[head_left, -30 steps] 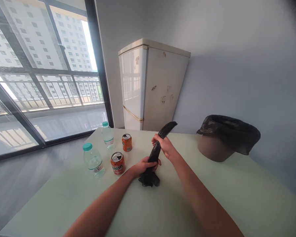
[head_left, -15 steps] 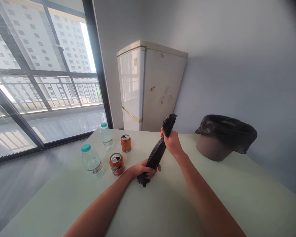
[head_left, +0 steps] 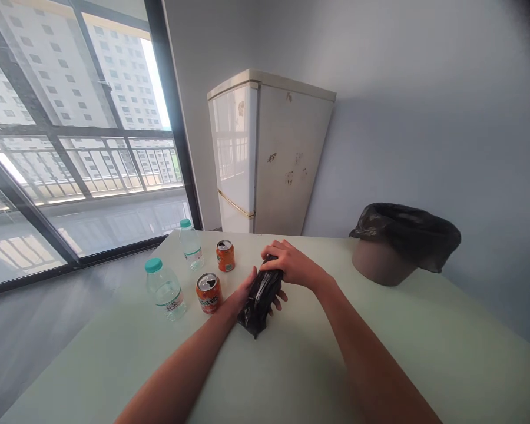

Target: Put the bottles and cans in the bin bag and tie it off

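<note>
Bag (head_left: 261,297) bunched compact; no knot visible.
Right hand (head_left: 295,266) grips far end; left hand (head_left: 242,292) cradles it, fingers loosely curled round.

2 bottles (head_left: 165,292) stand beside 2 orange cans (head_left: 209,295), a fridge (head_left: 282,159) beyond.

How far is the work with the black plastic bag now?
Looks done: the bag is gathered into a short bundle. In hand: it lies across the left hand, its upper end gripped by the right hand. Left, it seems: setting it down; whether it needs more folding, I cannot tell.
</note>
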{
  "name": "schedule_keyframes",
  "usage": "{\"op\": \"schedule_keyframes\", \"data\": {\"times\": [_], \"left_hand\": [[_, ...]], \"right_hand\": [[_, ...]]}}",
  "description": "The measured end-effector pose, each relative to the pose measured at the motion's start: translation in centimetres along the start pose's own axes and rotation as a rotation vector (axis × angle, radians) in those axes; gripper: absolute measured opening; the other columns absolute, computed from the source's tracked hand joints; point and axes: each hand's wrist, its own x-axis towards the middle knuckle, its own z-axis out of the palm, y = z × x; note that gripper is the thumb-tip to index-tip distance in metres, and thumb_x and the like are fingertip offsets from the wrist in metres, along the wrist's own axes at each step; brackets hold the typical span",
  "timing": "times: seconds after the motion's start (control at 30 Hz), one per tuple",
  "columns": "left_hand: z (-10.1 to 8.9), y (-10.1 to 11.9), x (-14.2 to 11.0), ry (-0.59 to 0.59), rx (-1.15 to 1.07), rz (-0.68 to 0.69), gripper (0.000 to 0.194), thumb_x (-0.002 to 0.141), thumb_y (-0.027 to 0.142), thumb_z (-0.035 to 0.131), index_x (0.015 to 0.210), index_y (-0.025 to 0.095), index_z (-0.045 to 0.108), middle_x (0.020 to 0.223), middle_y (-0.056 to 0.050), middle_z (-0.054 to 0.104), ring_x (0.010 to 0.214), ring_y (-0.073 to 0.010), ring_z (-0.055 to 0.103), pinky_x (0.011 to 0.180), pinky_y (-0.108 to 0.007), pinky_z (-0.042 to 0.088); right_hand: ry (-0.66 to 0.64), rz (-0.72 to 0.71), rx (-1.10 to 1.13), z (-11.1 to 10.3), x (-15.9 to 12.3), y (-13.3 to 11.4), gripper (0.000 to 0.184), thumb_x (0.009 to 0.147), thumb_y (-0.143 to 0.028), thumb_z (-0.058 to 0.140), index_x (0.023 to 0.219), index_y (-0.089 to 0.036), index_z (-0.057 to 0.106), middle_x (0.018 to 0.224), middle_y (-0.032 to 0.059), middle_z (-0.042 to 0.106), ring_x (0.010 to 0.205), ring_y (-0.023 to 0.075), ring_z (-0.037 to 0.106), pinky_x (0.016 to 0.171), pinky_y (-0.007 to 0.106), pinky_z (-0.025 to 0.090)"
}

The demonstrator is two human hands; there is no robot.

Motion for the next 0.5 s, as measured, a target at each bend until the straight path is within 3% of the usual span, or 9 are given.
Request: {"op": "schedule_keyframes", "data": {"times": [0.1, 0.2, 0.27, 0.33, 0.4, 0.5], "left_hand": [[0.0, -0.1, -0.1, -0.046, 0.021, 0.052, 0.088, 0.071, 0.081, 0.073, 0.123, 0.011, 0.062, 0.111, -0.018, 0.070, 0.083, -0.0272, 0.073, 0.067, -0.035, 0.058], [0.0, -0.5, -0.3, 0.072, 0.121, 0.105, 0.070, 0.063, 0.044, 0.094, 0.116, 0.014, 0.060, 0.093, -0.009, 0.070, 0.068, -0.0190, 0.069, 0.061, -0.031, 0.056], [-0.1, -0.8, -0.3, 0.206, 0.129, 0.104, 0.065, 0.060, 0.028, 0.092, 0.113, 0.016, 0.058, 0.083, -0.003, 0.067, 0.061, -0.0158, 0.065, 0.058, -0.029, 0.055], [-0.1, -0.9, -0.4, 0.280, 0.096, 0.087, 0.063, 0.059, 0.023, 0.087, 0.115, 0.018, 0.056, 0.083, -0.002, 0.067, 0.061, -0.0164, 0.065, 0.058, -0.031, 0.056], [-0.1, -0.9, -0.3, 0.265, 0.066, 0.070, 0.062, 0.060, 0.021, 0.079, 0.117, 0.017, 0.056, 0.086, -0.003, 0.068, 0.063, -0.0179, 0.066, 0.059, -0.032, 0.056], [0.3, -0.5, -0.2, 0.177, 0.061, 0.117, 0.062, 0.057, 0.016, 0.071, 0.119, 0.015, 0.059, 0.089, -0.006, 0.068, 0.065, -0.0163, 0.064, 0.059, -0.029, 0.053]], "right_hand": [[-0.045, 0.019, -0.064, 0.9, 0.3, -0.1, 0.020, 0.092, -0.012, 0.061, 0.101, -0.022, 0.076, 0.118, 0.0113, 0.067, 0.109, 0.0258, 0.055, 0.096, 0.043, 0.041], [-0.072, 0.049, 0.047, 0.1, 0.1, -0.7, 0.038, 0.085, -0.010, 0.064, 0.120, -0.023, 0.073, 0.127, 0.0126, 0.065, 0.118, 0.0284, 0.054, 0.103, 0.046, 0.042], [-0.086, 0.061, 0.205, -1.5, -0.4, -1.1, 0.060, 0.081, -0.006, 0.063, 0.136, -0.027, 0.065, 0.135, 0.0110, 0.062, 0.125, 0.0286, 0.052, 0.109, 0.047, 0.041], [-0.090, 0.063, 0.372, -3.1, -1.0, -1.1, 0.069, 0.080, -0.006, 0.062, 0.144, -0.031, 0.059, 0.141, 0.0084, 0.060, 0.131, 0.0275, 0.050, 0.113, 0.047, 0.040], [-0.022, 0.123, 0.556, -4.0, -1.4, -0.7, 0.062, 0.086, -0.014, 0.063, 0.145, -0.033, 0.058, 0.148, 0.0066, 0.056, 0.136, 0.0263, 0.048, 0.117, 0.047, 0.039], [0.206, 0.394, 0.909, -2.8, -1.7, 0.8, 0.058, 0.092, -0.038, 0.068, 0.148, -0.033, 0.052, 0.158, 0.0077, 0.048, 0.145, 0.0259, 0.044, 0.118, 0.046, 0.040]]}}
